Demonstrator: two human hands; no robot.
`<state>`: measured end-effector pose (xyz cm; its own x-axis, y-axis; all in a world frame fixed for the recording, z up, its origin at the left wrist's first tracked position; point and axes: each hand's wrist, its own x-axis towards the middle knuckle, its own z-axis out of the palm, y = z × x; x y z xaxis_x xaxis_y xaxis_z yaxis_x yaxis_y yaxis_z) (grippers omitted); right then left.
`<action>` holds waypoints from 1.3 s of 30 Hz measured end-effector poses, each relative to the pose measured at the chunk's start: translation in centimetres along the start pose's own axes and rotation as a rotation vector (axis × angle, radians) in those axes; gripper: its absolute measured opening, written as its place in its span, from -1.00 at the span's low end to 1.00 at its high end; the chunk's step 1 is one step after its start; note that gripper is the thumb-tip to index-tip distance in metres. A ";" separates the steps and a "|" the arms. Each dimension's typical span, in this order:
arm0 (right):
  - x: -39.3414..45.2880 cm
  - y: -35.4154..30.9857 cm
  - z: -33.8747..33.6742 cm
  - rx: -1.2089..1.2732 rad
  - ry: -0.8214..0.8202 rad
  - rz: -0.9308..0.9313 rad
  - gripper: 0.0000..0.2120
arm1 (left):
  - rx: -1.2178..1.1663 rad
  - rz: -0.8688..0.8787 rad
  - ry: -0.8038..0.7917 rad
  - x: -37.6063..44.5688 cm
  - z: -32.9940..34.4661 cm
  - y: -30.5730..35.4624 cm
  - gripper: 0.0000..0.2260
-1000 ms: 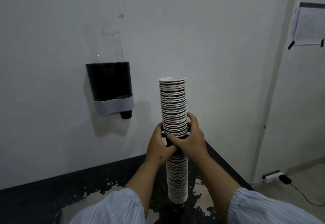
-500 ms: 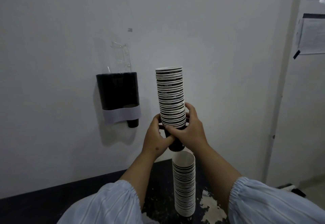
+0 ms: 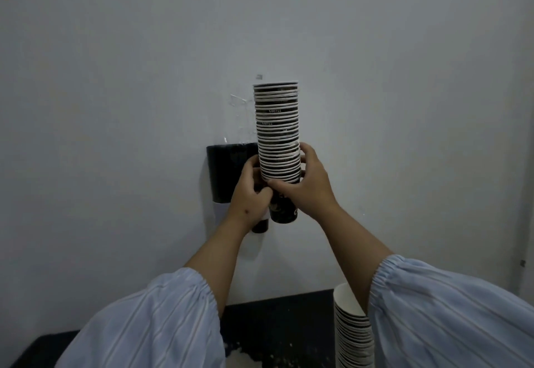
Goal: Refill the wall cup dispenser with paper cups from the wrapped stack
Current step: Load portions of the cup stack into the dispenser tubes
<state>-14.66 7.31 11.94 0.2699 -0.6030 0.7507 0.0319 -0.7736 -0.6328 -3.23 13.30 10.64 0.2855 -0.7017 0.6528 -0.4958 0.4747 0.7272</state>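
Step in hand – carrying a batch of cups (image 3: 277,133) up to the dispenser (image 3: 228,171) on the wall (image 3: 404,107); not yet loaded. Both hands grip the batch low down, near its bottom cup: left hand (image 3: 250,194) wrapped round the side nearer the dispenser, right hand (image 3: 306,185) round the far side, fingers (image 3: 303,151) curled tight on the rims; both closed on the cups, no slack visible. Batch stands upright, mouths up, partly in front of the dispenser's right edge; its top rim sits well above the dispenser's black body, roughly level w/ the clear tube (image 3: 239,113) rising from it.

Next move, as I judge it: lift the batch higher than the tube's open top, shift it over the dispenser, line up the bottom cup w/ the opening and lower it straight in – any tilt and the rims likely catch on the tube edge.

Hard to make out: the tube's top and how full it is – clear plastic, faint vs. the wall; the dispenser's right half is behind the hands; a dark cup (image 3: 260,227) pokes out below it, half covered by the left wrist. The leftover stack (image 3: 351,333) stands on the table (image 3: 277,324) well below and right of the dispenser, cut off by the frame edge and the right sleeve (image 3: 448,318); any wrapper on it can't be told.
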 end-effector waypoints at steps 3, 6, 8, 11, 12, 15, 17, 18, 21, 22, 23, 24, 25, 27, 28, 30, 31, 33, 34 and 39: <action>2.1 -0.3 2.1 -0.003 -0.001 0.006 -0.24 | -0.014 -0.007 0.020 2.1 -2.6 0.6 -0.50; 4.3 -0.8 4.3 0.017 0.009 -0.015 -0.24 | 0.009 0.005 0.023 3.9 -4.8 1.2 -0.54; 5.8 -1.3 5.8 0.039 0.012 -0.038 -0.26 | 0.027 0.014 0.039 5.2 -6.2 1.3 -0.57; 7.9 -1.8 7.7 0.051 0.015 -0.071 -0.28 | 0.054 0.014 0.092 7.4 -8.1 1.0 -0.61; 8.7 -2.0 8.4 0.049 0.017 -0.083 -0.28 | 0.051 0.018 0.111 8.3 -8.7 0.8 -0.63; 10.9 -2.4 9.9 0.071 0.021 -0.115 -0.25 | 0.048 0.038 0.166 10.6 -9.9 0.5 -0.66; 12.4 -2.7 10.7 0.095 0.027 -0.133 -0.22 | 0.055 0.071 0.195 12.0 -10.6 0.2 -0.65; 13.0 -2.8 11.0 0.106 0.030 -0.143 -0.22 | 0.055 0.083 0.207 12.7 -10.9 0.2 -0.65; 14.8 -2.7 12.1 0.132 0.045 -0.174 -0.20 | 0.050 0.111 0.244 14.6 -11.7 -0.2 -0.64; 15.2 -2.6 12.3 0.137 0.054 -0.181 -0.20 | 0.053 0.116 0.253 15.1 -11.8 -0.2 -0.65; 15.7 -2.4 12.6 0.141 0.061 -0.186 -0.20 | 0.056 0.120 0.257 15.6 -11.9 -0.4 -0.65; 16.0 -2.2 12.8 0.145 0.068 -0.187 -0.20 | 0.056 0.122 0.256 16.0 -11.9 -0.5 -0.64; 16.4 -1.8 13.1 0.145 0.073 -0.186 -0.20 | 0.053 0.123 0.252 16.5 -11.9 -0.8 -0.64; 16.9 -1.0 13.5 0.142 0.075 -0.181 -0.20 | 0.054 0.121 0.241 17.1 -11.9 -1.6 -0.64; 17.1 -0.6 13.8 0.143 0.072 -0.179 -0.20 | 0.057 0.119 0.235 17.3 -11.9 -2.1 -0.63; 17.3 0.3 14.4 0.137 0.067 -0.172 -0.22 | 0.061 0.109 0.231 17.7 -11.8 -3.1 -0.63; 17.3 0.7 14.6 0.130 0.062 -0.165 -0.22 | 0.065 0.102 0.233 17.7 -11.8 -3.6 -0.63; 17.3 1.6 15.1 0.112 0.040 -0.140 -0.23 | 0.082 0.083 0.241 17.8 -11.8 -4.7 -0.64; 17.2 1.9 15.3 0.103 0.024 -0.124 -0.23 | 0.099 0.068 0.245 17.7 -11.8 -5.2 -0.64; 16.6 3.6 15.9 0.007 -0.088 -0.016 -0.30 | 0.142 -0.032 0.221 17.4 -12.0 -7.9 -0.65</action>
<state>5.27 -2.39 19.07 0.3533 -0.5709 0.7411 0.0434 -0.7814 -0.6226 15.51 3.69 18.81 0.4676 -0.5745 0.6718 -0.5891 0.3641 0.7214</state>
